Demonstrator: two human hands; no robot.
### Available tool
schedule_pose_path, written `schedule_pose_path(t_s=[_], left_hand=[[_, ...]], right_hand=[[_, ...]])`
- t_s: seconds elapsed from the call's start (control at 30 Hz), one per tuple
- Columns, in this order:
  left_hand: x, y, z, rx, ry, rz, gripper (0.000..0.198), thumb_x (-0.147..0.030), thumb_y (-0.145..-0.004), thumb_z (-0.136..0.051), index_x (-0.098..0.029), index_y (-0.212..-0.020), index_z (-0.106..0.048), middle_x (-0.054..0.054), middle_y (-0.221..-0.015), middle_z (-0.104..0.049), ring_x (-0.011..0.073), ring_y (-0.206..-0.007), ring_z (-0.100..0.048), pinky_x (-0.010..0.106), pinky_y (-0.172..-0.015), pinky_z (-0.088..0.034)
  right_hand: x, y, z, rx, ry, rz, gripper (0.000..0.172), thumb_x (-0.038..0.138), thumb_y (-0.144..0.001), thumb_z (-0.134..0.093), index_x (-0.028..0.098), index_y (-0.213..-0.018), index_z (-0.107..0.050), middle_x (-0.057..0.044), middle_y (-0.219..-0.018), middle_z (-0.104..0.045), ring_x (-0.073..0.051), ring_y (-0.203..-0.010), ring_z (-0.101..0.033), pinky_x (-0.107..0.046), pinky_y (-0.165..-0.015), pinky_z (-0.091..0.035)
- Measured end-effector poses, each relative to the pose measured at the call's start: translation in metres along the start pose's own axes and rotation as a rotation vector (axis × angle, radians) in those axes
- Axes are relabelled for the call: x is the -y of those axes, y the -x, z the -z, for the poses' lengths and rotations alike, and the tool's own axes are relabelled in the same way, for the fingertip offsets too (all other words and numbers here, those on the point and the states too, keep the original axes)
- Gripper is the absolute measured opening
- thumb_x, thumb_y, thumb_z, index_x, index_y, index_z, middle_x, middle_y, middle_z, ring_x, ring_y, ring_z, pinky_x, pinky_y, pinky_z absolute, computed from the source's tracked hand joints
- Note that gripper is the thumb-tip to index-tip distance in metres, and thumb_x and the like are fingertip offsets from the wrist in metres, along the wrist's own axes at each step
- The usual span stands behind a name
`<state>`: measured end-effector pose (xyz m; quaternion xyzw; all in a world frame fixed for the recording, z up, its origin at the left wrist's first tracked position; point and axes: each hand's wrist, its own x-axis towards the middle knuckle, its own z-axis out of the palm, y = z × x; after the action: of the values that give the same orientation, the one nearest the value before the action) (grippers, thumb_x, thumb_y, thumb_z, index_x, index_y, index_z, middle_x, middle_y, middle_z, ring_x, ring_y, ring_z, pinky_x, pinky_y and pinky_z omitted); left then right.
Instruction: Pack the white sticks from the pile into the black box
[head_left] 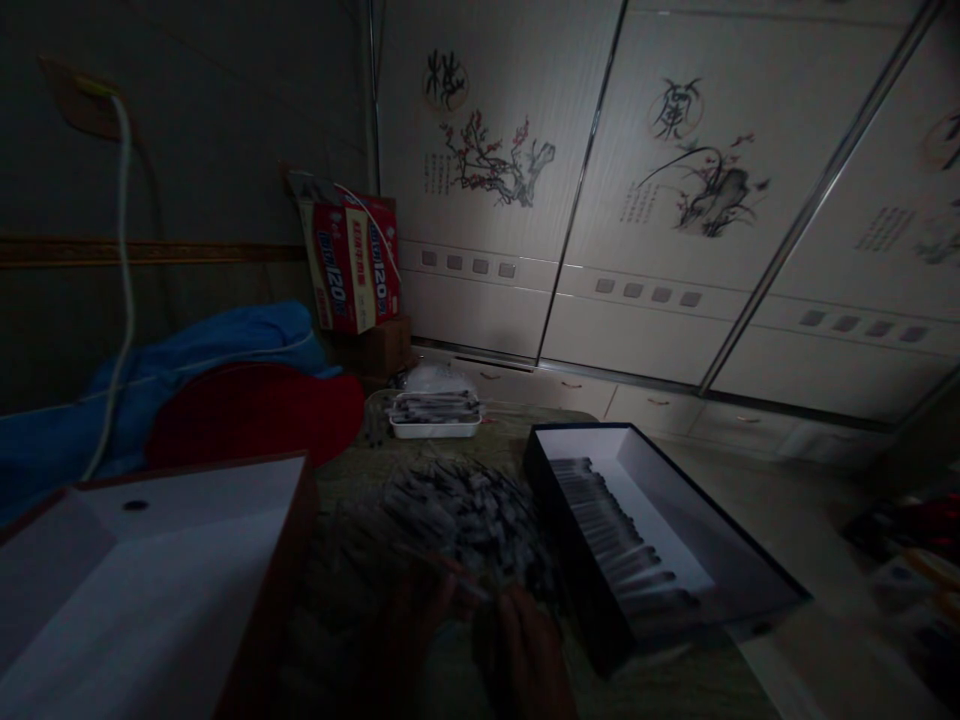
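One left hand (pixel 422 605) and one right hand (pixel 529 640) sit close by a heap of slim pieces (pixel 466 512), presumably kept within reach, their grip too murky to tell, while others line up inside the dark box (pixel 667 528), seemingly for order.

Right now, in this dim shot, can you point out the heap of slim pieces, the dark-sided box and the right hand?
Heap of slim pieces (pixel 476 510): head view, middle of the heap.
Dark-sided box (pixel 661 530): head view, bare inside floor.
Right hand (pixel 531 640): head view, middle of the hand.
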<state>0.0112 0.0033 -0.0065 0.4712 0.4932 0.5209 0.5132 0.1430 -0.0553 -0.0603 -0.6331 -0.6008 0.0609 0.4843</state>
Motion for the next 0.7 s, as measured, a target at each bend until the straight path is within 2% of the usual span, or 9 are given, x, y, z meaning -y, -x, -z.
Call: schedule_pose_path(t_s=[0.1, 0.23, 0.33, 0.43, 0.5, 0.63, 0.7], left_hand=[[0.006, -0.005, 0.0, 0.008, -0.004, 0.01, 0.032, -0.053, -0.058, -0.067, -0.022, -0.063, -0.065, 0.003, -0.053, -0.07, 0.0261, -0.052, -0.068, 0.033, -0.051, -0.056], [0.004, -0.004, 0.0, -0.003, -0.008, 0.003, 0.029, -0.052, -0.062, -0.066, -0.023, -0.067, -0.066, 0.003, -0.06, -0.072, 0.025, -0.057, -0.069, 0.033, -0.055, -0.057], [0.0, 0.001, 0.0, 0.02, -0.016, -0.014, 0.029, -0.05, -0.065, -0.065, -0.021, -0.069, -0.068, 0.004, -0.061, -0.072, 0.0237, -0.058, -0.069, 0.033, -0.058, -0.058], [0.001, 0.002, 0.002, 0.01, -0.018, -0.042, 0.028, -0.049, -0.064, -0.066, -0.021, -0.07, -0.068, 0.006, -0.07, -0.074, 0.0247, -0.069, -0.07, 0.034, -0.066, -0.058], [0.003, 0.001, 0.003, 0.0, -0.014, -0.053, 0.028, -0.049, -0.064, -0.067, -0.021, -0.069, -0.068, 0.006, -0.074, -0.074, 0.0253, -0.073, -0.07, 0.035, -0.068, -0.057], [0.004, 0.0, 0.001, 0.023, -0.01, -0.057, 0.029, -0.049, -0.067, -0.064, -0.02, -0.068, -0.067, 0.005, -0.066, -0.073, 0.0227, -0.058, -0.069, 0.033, -0.057, -0.058], [0.001, 0.0, 0.0, 0.001, -0.027, -0.068, 0.029, -0.049, -0.065, -0.066, -0.02, -0.065, -0.067, 0.004, -0.059, -0.071, 0.0219, -0.052, -0.067, 0.032, -0.052, -0.057]], right_hand=[[-0.004, 0.001, -0.001, -0.039, 0.005, -0.01, 0.037, 0.053, -0.088, -0.04, 0.027, -0.096, -0.064, -0.006, -0.098, -0.069, -0.022, -0.093, -0.063, -0.03, -0.079, -0.049], [-0.011, 0.0, -0.009, -0.003, -0.014, -0.024, 0.032, 0.048, -0.09, -0.041, 0.027, -0.096, -0.065, -0.004, -0.087, -0.071, -0.019, -0.079, -0.067, -0.026, -0.066, -0.052], [-0.017, 0.006, -0.015, -0.054, -0.028, -0.043, 0.036, 0.048, -0.091, -0.039, 0.026, -0.105, -0.063, -0.006, -0.099, -0.07, -0.021, -0.089, -0.066, -0.029, -0.076, -0.052], [-0.022, 0.012, -0.017, -0.084, -0.017, -0.03, 0.036, 0.055, -0.086, -0.046, 0.028, -0.101, -0.065, -0.005, -0.106, -0.068, -0.024, -0.102, -0.062, -0.036, -0.088, -0.048], [-0.022, 0.011, -0.017, -0.084, -0.004, -0.032, 0.037, 0.057, -0.084, -0.048, 0.029, -0.1, -0.064, -0.005, -0.107, -0.068, -0.025, -0.104, -0.061, -0.037, -0.089, -0.048], [-0.017, 0.002, -0.01, -0.011, -0.04, -0.027, 0.038, 0.056, -0.088, -0.04, 0.028, -0.094, -0.065, -0.004, -0.094, -0.071, -0.02, -0.086, -0.066, -0.029, -0.074, -0.053], [-0.012, -0.001, -0.006, 0.0, -0.051, -0.013, 0.041, 0.059, -0.087, -0.039, 0.028, -0.09, -0.067, -0.003, -0.087, -0.071, -0.02, -0.083, -0.066, -0.028, -0.074, -0.053]])
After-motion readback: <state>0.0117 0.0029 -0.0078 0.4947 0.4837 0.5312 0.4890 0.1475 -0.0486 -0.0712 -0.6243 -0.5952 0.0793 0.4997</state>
